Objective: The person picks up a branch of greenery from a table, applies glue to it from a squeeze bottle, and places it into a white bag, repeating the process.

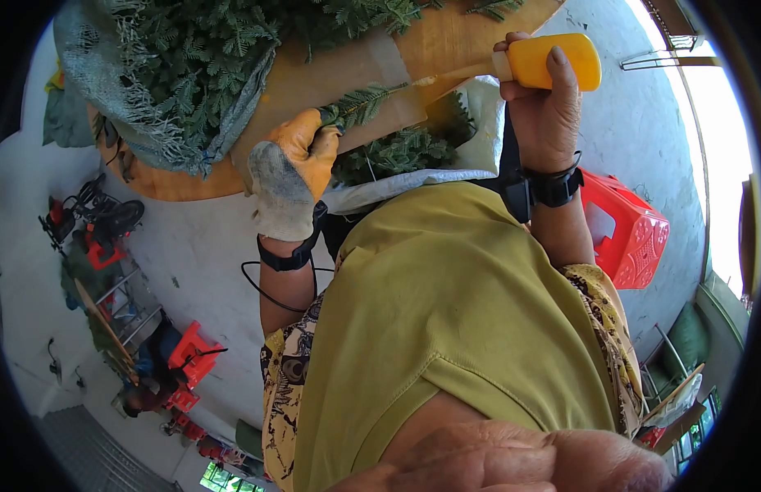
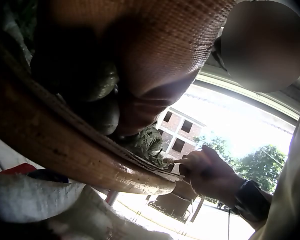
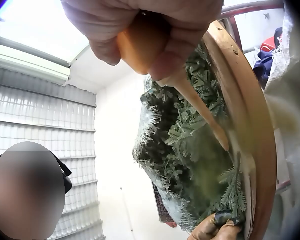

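Note:
My left hand (image 1: 292,168), in an orange and grey work glove, pinches a short green fir sprig (image 1: 360,106) by its leafy end over the table edge. The sprig's stem points right. My bare right hand (image 1: 546,111) grips a yellow squeeze bottle (image 1: 571,64) lying on its side, thumb across it. The bottle's long tapered nozzle (image 1: 456,75) reaches left, its tip right at the sprig's stem end. In the right wrist view the nozzle slants down toward the sprig (image 3: 233,187). Glove fingers mostly hide the sprig in the left wrist view.
A woven sack (image 1: 248,111) heaped with fir branches (image 1: 184,66) covers the left of the wooden table (image 1: 171,187). A white sack (image 1: 409,178) with more sprigs hangs at the near edge. A red plastic stool (image 1: 635,238) stands at the right.

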`<move>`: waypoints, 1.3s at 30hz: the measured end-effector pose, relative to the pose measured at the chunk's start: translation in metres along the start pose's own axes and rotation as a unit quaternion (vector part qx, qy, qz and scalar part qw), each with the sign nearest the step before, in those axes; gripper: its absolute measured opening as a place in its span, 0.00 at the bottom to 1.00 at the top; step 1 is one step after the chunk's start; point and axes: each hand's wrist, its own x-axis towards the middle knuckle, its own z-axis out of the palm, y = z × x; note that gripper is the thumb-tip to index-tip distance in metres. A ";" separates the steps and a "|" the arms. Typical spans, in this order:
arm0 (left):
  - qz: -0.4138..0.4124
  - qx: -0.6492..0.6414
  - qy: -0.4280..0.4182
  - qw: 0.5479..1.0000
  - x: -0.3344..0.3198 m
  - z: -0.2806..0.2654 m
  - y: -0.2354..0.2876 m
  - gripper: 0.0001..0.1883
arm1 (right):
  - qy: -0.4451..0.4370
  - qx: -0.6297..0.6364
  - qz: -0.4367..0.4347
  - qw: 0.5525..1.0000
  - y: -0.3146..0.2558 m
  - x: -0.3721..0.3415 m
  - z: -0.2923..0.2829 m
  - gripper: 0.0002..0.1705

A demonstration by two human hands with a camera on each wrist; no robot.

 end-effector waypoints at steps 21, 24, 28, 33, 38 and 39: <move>0.079 0.038 -0.150 0.985 -0.050 -0.004 -0.010 0.07 | 0.002 0.005 -0.002 1.000 -0.023 -0.001 -0.036 0.26; 0.043 0.039 -0.145 0.988 -0.059 -0.001 -0.016 0.10 | 0.025 0.014 -0.020 0.999 -0.022 0.000 -0.026 0.23; -0.121 -0.232 -0.041 0.964 -0.040 -0.015 0.013 0.14 | 0.039 0.016 -0.024 0.999 -0.022 0.000 -0.025 0.21; -0.068 0.097 0.057 0.991 0.032 -0.019 0.022 0.20 | 0.053 0.017 -0.021 0.998 -0.020 -0.001 -0.021 0.22; -0.055 0.233 0.018 0.971 0.068 -0.005 0.009 0.18 | 0.050 0.008 -0.018 0.999 -0.024 -0.001 -0.020 0.22; -0.055 0.234 0.017 0.970 0.069 -0.006 0.006 0.18 | 0.047 0.010 -0.018 0.999 -0.024 0.000 -0.021 0.22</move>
